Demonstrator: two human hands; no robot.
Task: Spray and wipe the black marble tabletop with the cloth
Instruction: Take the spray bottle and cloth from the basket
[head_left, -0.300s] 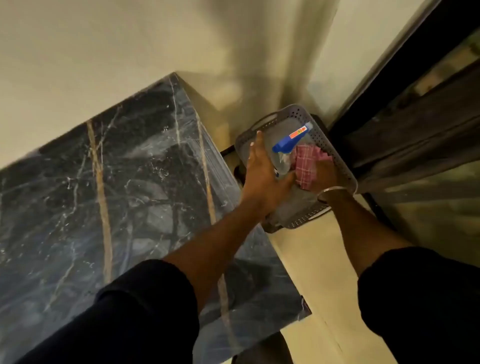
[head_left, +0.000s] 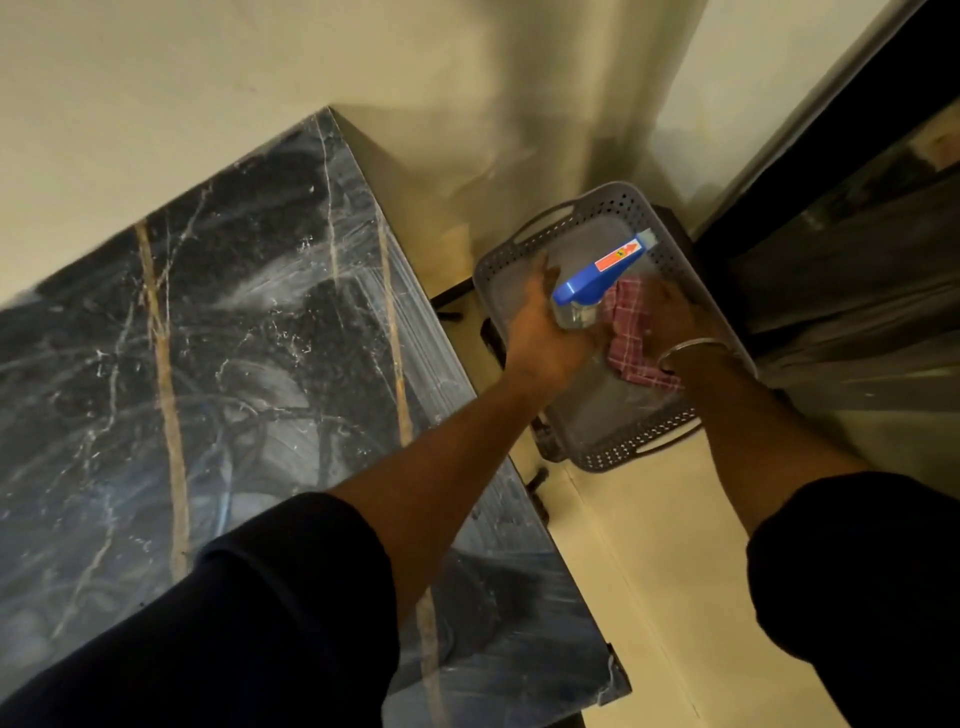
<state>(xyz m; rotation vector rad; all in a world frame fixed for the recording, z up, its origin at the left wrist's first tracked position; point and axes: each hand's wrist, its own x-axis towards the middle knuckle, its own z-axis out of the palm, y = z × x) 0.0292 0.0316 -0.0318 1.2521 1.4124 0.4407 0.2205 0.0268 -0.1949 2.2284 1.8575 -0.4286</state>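
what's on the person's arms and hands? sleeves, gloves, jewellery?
Both forearms are bare below dark navy sleeves pushed up toward the elbows: left sleeve, right sleeve. No gloves on the left hand or the right hand. A thin silver metal bangle circles the right wrist. No watch or rings are visible; the fingers are partly hidden.

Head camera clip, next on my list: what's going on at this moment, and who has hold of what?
A person is reaching with both hands into a grey perforated basket that sits low beside the black marble tabletop. The left hand is closed around a clear spray bottle with a blue trigger head. The right hand is on a pink checked cloth lying in the basket. The tabletop shows pale streaks, and neither tool is over it at this moment.
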